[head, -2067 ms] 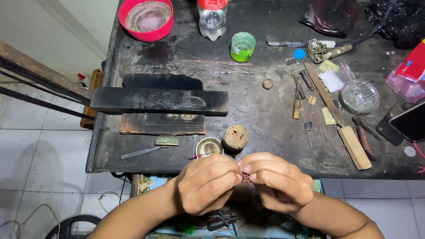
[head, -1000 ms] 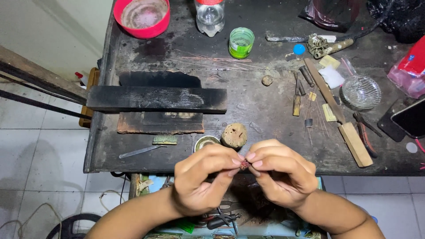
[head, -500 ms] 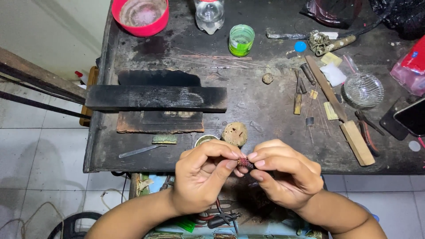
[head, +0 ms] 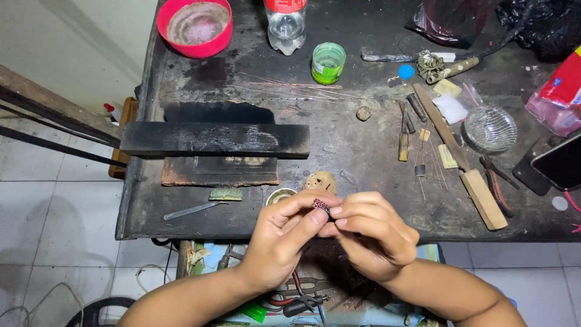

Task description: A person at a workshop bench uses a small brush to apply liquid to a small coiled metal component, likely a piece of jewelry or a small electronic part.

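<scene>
Both my hands meet over the front edge of a dark, scorched workbench (head: 363, 151). My left hand (head: 284, 239) pinches a small reddish, patterned ring-like piece (head: 321, 204) between thumb and forefinger. My right hand (head: 369, 233) closes in from the right, its fingertips touching the same piece. Just behind my fingers sit a small metal cup (head: 279, 196) and a round pitted lump (head: 321, 181), partly hidden by my hands.
A charred wooden block (head: 215, 139) lies on a brick slab at left. Farther back stand a red bowl (head: 193, 25), a clear bottle (head: 285, 27) and a green cup (head: 328, 62). Thin wires, files (head: 463, 166), a glass dish (head: 490, 129), pliers and a phone (head: 560, 163) crowd the right side.
My hands have lifted slightly toward the bench edge, still working the small piece. The piece now sits higher, at my left fingertips, and the round lump is more hidden.
</scene>
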